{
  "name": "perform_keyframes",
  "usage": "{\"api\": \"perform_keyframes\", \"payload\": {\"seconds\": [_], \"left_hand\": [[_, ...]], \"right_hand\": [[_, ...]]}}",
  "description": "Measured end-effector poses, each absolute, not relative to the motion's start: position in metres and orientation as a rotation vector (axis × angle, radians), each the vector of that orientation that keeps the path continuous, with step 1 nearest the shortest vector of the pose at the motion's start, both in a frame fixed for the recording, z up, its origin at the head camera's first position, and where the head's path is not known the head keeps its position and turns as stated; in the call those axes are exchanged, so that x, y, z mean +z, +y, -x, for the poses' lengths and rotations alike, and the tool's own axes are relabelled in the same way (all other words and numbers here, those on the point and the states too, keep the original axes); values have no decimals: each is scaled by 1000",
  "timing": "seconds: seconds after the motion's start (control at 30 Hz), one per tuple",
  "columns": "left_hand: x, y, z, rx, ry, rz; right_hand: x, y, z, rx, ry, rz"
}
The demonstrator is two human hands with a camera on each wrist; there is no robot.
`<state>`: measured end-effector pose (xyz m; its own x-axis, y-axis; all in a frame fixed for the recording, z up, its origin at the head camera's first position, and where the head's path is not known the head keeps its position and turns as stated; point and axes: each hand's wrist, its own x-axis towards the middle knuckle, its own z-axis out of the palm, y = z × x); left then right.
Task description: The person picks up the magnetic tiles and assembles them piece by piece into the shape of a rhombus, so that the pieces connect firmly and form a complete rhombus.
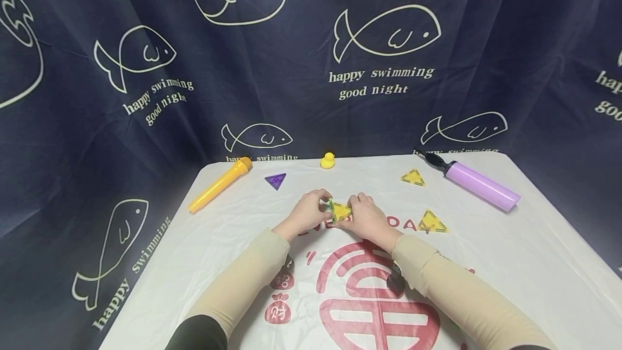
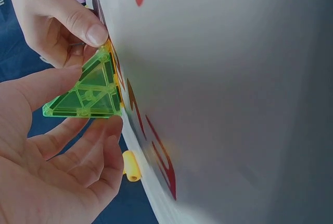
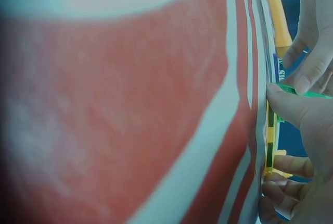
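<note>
Left hand (image 1: 310, 211) pinching green triangle tile (image 2: 96, 89), tile stood up on edge. Right hand (image 1: 368, 220) pinching yellow triangle tile (image 1: 342, 211) between thumb and fingers, tile lying about flat on the counter (image 1: 525, 253). Tiles meet along one edge; fingers cover part of it, so can't confirm full contact. Two loose yellow triangles (image 1: 432, 222) right of the hands, purple triangle (image 1: 276, 180) beyond, to the left.

Two beige-sleeved forearms (image 1: 245, 277) stretch forward, converging; the bare left hand (image 1: 309, 210) pinches between thumb (image 2: 49, 84) and bent fingers (image 2: 86, 164), the bare right hand (image 1: 369, 219) likewise, just beside it
</note>
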<state>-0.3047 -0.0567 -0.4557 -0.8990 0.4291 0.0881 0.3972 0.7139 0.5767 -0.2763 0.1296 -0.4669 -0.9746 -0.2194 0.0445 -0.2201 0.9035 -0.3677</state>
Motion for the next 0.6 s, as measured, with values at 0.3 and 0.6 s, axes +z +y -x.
{"api": "perform_keyframes", "payload": {"seconds": [0.3,0.6], "left_hand": [[-459,-69,308,1002,2781,-657],[-455,-102,311,1014,2818,-551]], "right_hand": [[-467,129,277,640,-3090,-345],[-466,125,278,722,-3102,-309]]}}
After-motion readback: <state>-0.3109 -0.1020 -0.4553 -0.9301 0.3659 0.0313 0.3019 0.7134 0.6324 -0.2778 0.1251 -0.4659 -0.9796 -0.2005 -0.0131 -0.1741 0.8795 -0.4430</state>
